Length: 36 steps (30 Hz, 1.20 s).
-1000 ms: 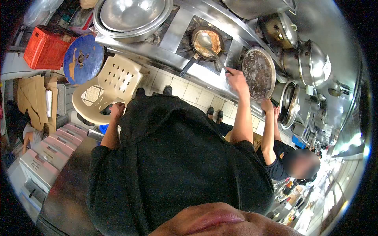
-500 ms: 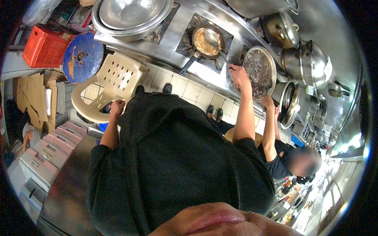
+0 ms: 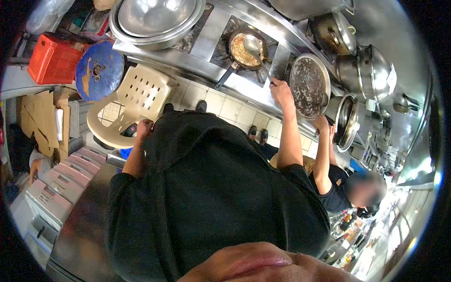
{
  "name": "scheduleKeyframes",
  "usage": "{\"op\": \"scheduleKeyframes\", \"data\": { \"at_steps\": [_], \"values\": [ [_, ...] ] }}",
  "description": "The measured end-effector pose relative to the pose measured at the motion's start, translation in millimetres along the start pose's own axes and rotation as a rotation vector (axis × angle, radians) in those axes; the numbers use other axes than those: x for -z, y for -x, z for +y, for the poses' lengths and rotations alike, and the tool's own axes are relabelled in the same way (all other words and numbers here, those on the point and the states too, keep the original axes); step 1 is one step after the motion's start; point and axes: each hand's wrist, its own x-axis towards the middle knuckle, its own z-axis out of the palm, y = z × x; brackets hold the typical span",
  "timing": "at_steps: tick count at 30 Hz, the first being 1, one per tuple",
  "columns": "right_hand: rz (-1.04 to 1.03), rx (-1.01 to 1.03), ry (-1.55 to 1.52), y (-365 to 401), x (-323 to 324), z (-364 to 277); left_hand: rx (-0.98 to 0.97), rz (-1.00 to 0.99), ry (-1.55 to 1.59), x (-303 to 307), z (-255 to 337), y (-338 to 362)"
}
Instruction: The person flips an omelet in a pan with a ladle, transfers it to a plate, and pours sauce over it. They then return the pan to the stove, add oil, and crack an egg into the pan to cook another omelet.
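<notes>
My right hand (image 3: 283,93) is closed around the handle of a ladle (image 3: 252,45). The ladle's round metal bowl rests in a dark frying pan (image 3: 267,50), among yellowish-brown food (image 3: 238,49). The pan sits on a stove burner, its black handle (image 3: 227,76) pointing towards me and untouched. My left hand (image 3: 145,128) hangs low by my side near the beige plastic chair (image 3: 149,88), its fingers curled in. Whether anything is inside those fingers is hidden.
Right of the pan stands a wide pot (image 3: 305,77) of brown liquid; a co-worker's hand (image 3: 321,123) holds a utensil at its edge. Large metal bowls (image 3: 157,19) sit at left on the stove (image 3: 206,40). A blue round stool top (image 3: 105,70) and red crate (image 3: 54,58) are at left.
The ladle and my right hand have shifted slightly within the pan area. My left hand has moved a little to the right, closer to my body. The co-worker's utensil has moved slightly at the pot.
</notes>
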Motion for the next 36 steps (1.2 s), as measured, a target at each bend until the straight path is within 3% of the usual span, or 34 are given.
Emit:
{"op": "scheduleKeyframes", "data": {
  "at_steps": [5, 8, 11, 14, 17, 20, 23, 29, 32, 36],
  "values": [
    [-0.004, 0.075, -0.052, -15, 2, 28, -0.086, -0.032, -0.021, -23, -58, -34],
    [0.034, 0.032, -0.083, -1, 18, 19, 0.012, -0.028, -0.099, -1, 10, 3],
    [0.077, 0.098, -0.008, 13, 7, 12, -0.085, -0.026, -0.142, -8, -17, -8],
    [-0.021, -0.044, -0.032, 22, -9, -5, -0.022, -0.038, -0.204, 0, 4, 6],
    [-0.026, -0.088, 0.010, 21, -20, -8, -0.197, -0.026, -0.296, -4, -19, 1],
    [0.001, -0.089, 0.022, 22, -16, -6, -0.040, 0.001, -0.241, -7, -21, 2],
    [0.028, -0.058, -0.011, 27, 7, -11, -0.028, -0.088, -0.215, -2, -20, -4],
    [0.027, -0.074, 0.013, 75, 24, -5, -0.018, -0.043, -0.193, -5, -39, -14],
    [0.049, -0.044, 0.043, 75, 11, 6, 0.069, -0.054, 0.035, -2, -35, -5],
    [0.044, -0.036, 0.132, 65, -1, 21, -0.071, -0.075, -0.200, 1, -39, -1]
  ]
}}
